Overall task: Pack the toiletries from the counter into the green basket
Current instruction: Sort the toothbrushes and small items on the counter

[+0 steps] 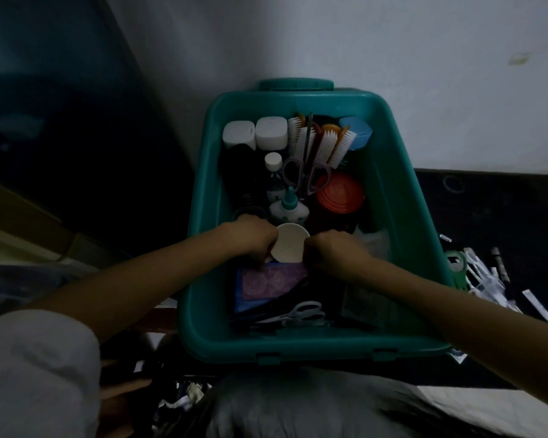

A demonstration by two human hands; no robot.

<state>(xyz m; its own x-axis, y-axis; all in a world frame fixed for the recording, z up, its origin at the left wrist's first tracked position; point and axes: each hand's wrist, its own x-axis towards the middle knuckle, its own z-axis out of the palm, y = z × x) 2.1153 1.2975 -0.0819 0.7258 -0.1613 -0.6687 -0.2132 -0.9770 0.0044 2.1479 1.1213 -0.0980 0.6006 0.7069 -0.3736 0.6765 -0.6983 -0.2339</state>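
Both forearms are stretched forward over the near rim of the green plastic basket (298, 347) and brought together at its middle. The left hand (253, 238) is held knuckles up, its fingers curled round the left edge of the white round tub (290, 245). The right hand (332, 251) is closed in the same way on the tub's right edge, so the tub is gripped between the two hands. The fingertips themselves are hidden in the dim light.

The tub is held inside the basket, just above a flat purple patterned box (272, 281). Its circular face is turned up towards the camera and its axis is roughly upright; whether it rests on the box cannot be told.

The basket's long axis runs away from the person, with the handle at the far end. At the far end, two white square-capped bottles (238, 134) are stood side by side. Next to them, orange brushes with white bristles (326, 143) are propped beside a blue round lid (356, 132). Grey-handled scissors (307, 177) are laid near an orange ribbed lid (339, 192), and a small bottle with a teal nozzle (288, 207) is placed just beyond the tub. Pale-handled scissors (301, 312) are seen at the near end.

The basket is set on a dark counter (503, 216) against a white wall (393, 58). Small loose white items (487, 281) are scattered on the counter to the right.
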